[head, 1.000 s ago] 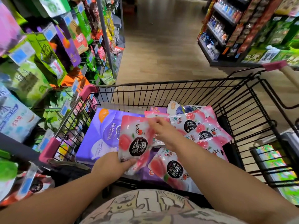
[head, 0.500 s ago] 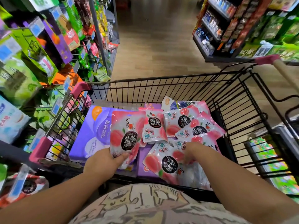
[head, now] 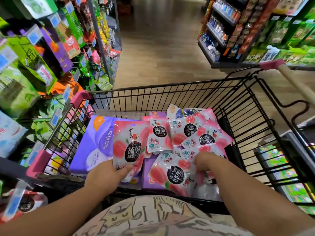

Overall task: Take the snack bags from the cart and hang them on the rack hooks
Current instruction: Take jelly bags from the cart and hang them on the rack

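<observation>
The left hand (head: 105, 174) pinches the bottom edge of a pink snack bag (head: 129, 143), thumb on the front, holding it upright over the cart (head: 170, 86). The right hand (head: 204, 161) rests, fingers bent down, on the heap of pink bags (head: 173, 174) lying in the cart; whether it grips one cannot be told. A purple pack (head: 95, 138) lies under and beside them. The rack (head: 51, 48) of hanging bags stands just left of the cart.

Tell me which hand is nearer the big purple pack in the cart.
Left. The left hand holds a peach pouch right at the near edge of the purple pack; the right hand is farther right, on the loose pouches.
</observation>
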### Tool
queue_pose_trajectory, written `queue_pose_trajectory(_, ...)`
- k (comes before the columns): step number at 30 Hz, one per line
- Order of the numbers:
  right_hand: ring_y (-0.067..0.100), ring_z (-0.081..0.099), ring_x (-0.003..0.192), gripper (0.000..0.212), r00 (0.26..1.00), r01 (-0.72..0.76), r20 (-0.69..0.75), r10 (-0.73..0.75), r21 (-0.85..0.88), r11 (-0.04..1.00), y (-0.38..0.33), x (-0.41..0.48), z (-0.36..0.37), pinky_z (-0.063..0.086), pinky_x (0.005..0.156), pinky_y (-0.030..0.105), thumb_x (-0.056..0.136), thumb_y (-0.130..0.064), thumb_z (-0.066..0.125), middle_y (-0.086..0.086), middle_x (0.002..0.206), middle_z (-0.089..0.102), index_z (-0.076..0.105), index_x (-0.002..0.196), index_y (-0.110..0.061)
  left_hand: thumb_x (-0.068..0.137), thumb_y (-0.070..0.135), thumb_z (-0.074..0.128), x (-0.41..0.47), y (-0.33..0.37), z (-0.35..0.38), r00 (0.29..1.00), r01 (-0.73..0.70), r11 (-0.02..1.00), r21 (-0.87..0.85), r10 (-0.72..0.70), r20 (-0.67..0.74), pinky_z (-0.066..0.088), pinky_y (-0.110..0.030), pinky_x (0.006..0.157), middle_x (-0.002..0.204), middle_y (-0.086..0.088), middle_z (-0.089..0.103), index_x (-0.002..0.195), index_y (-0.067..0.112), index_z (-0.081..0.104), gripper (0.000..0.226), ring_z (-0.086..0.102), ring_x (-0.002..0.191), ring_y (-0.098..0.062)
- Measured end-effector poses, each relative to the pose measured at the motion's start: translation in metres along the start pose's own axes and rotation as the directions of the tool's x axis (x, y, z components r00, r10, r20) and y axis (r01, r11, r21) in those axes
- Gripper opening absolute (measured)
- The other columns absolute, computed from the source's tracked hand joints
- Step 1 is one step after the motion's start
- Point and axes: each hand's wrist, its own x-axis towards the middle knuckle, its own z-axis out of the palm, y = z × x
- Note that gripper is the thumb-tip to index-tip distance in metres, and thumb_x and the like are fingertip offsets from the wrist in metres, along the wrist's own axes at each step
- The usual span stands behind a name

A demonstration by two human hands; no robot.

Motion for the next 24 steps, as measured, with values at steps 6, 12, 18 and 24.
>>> queue_pose_trajectory(6,0.023,0.058,0.102,0.023,0.911,0.2,-0.411,-0.035,0.367,0.909,0.017,-0.028,-0.04,0.048,0.09,0.034,0.097,-0.024,0.055,0.006,0.118,0.061,0.059,0.117,-0.014,0.077,0.073,0.054,0.0,0.001,-0.001,1.0,-0.003,1.0,0.016,0.003,-0.005,0.041,-0.03,0.069,0.101,-0.005,0.07,0.102,0.028,0.066,0.053,0.063,0.097,-0.028)
queue_pose_trajectory(12,0.007,0.052,0.078,0.008,0.794,0.433,-0.596,-0.116,0.421,0.797,0.03,-0.051,-0.081,0.037,0.06,0.017,0.094,-0.023,0.061,-0.012,0.085,0.055,0.059,0.088,-0.029,0.076,0.074,0.054,0.002,0.001,0.0,1.0,0.005,1.0,0.028,-0.004,-0.019,0.041,-0.03,0.069,0.099,-0.005,0.07,0.103,0.027,0.066,0.055,0.063,0.096,-0.027)
queue_pose_trajectory(18,0.007,0.054,0.067,0.008,0.765,0.525,-0.57,-0.298,0.285,0.802,0.03,-0.086,-0.126,0.044,0.062,0.021,0.086,-0.027,0.073,-0.011,0.074,0.06,0.067,0.088,-0.022,0.076,0.074,0.054,0.002,0.003,0.0,1.0,0.005,0.999,0.032,-0.004,-0.024,0.04,-0.03,0.068,0.099,-0.006,0.07,0.104,0.028,0.066,0.055,0.064,0.095,-0.027)
queue_pose_trajectory(24,0.009,0.061,0.081,0.006,0.84,0.447,-0.362,-0.404,0.038,0.894,0.008,-0.097,-0.152,0.048,0.077,0.029,0.083,-0.033,0.075,-0.013,0.084,0.066,0.069,0.085,-0.032,0.075,0.075,0.053,0.001,0.005,0.0,0.999,0.024,0.999,0.043,-0.022,-0.026,0.04,-0.029,0.066,0.099,-0.007,0.071,0.098,0.026,0.067,0.056,0.064,0.095,-0.028)
